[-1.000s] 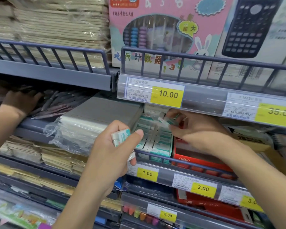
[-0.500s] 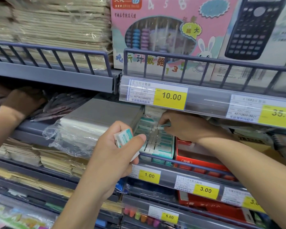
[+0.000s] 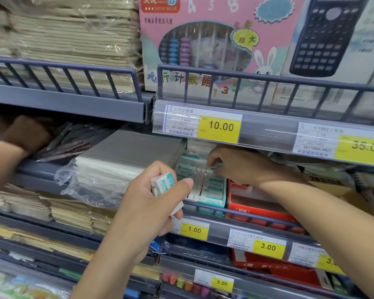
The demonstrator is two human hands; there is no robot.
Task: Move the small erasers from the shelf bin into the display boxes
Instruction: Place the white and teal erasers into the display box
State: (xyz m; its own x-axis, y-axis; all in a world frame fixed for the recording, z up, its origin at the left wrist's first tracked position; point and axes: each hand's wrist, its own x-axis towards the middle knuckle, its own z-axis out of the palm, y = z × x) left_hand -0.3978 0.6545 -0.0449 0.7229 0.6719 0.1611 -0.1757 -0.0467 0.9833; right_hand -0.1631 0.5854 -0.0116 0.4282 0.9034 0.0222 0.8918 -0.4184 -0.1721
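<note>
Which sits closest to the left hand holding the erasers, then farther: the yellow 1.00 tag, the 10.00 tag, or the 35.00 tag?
From the left hand:
1. 1.00 tag, just below and right of it.
2. 10.00 tag, on the shelf edge above.
3. 35.00 tag, far right.

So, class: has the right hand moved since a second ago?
Yes. The right hand has gone further in under the 10.00 price tag, to the left, and now pinches an eraser in the display box.
</note>
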